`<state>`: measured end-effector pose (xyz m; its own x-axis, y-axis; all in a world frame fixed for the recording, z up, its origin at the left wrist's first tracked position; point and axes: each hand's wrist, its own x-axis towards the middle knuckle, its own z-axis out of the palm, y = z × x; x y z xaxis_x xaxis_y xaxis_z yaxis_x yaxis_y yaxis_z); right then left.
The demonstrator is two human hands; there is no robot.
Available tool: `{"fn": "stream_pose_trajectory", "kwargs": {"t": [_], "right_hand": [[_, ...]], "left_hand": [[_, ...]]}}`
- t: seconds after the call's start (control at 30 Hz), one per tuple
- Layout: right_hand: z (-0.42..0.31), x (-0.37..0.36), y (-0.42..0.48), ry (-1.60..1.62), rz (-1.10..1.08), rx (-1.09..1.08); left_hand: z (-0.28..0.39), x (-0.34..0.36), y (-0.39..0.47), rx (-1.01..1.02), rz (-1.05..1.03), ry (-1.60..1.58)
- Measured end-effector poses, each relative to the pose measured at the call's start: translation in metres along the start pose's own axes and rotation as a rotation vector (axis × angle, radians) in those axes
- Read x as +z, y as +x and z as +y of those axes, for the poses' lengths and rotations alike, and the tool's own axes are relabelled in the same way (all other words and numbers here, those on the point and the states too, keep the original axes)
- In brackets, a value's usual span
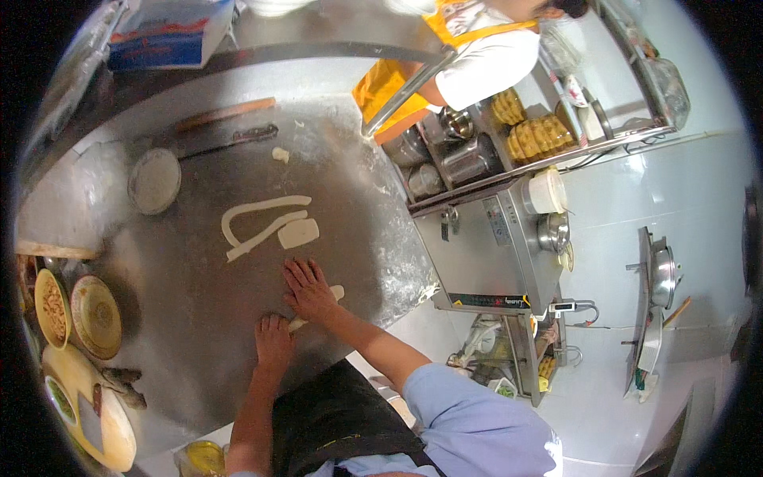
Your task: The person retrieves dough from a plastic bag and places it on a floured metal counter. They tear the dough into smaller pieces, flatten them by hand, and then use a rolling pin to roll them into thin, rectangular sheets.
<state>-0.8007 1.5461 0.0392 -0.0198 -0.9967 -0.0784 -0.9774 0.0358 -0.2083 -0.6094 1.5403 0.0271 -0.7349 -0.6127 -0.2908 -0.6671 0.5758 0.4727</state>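
Note:
A pale strip of dough [297, 324] lies across the metal worktop [197, 334] under both my hands. My right hand [311, 293] rests palm down on the strip, fingers spread, and the dough's broad end shows past the wrist. Lower and to the left, my left hand [275, 340] lies palm down at the strip's other end. Its palm hides how it touches the dough. Just beyond my right fingertips sits a flat, squarish dough piece [299, 233]. Beside that, a long dough strip [238, 214] is bent into a hook. Further off lies a small dough lump [280, 155].
A long black-handled knife [229, 141], a wooden rod [226, 113] and a round dish [155, 181] lie at the far side. Bowls [96, 317] and a cutting board [119, 429] with a cleaver [90, 417] stand left. Another person [483, 65] stands beyond the far right corner.

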Motion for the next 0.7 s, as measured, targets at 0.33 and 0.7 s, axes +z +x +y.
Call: {"fn": "stream_pose_trajectory", "kwargs": {"t": [0.33,0.7], "right_hand": [[-0.043,0.025,0.005,0.058,-0.041,-0.057],[-0.088,0.042,-0.005,0.051,0.15,-0.107]], "left_hand": [[-0.019,-0.02,-0.013,0.001,0.046,-0.036],[-0.056,0.022,-0.056,-0.214,-0.015,-0.135]]}}
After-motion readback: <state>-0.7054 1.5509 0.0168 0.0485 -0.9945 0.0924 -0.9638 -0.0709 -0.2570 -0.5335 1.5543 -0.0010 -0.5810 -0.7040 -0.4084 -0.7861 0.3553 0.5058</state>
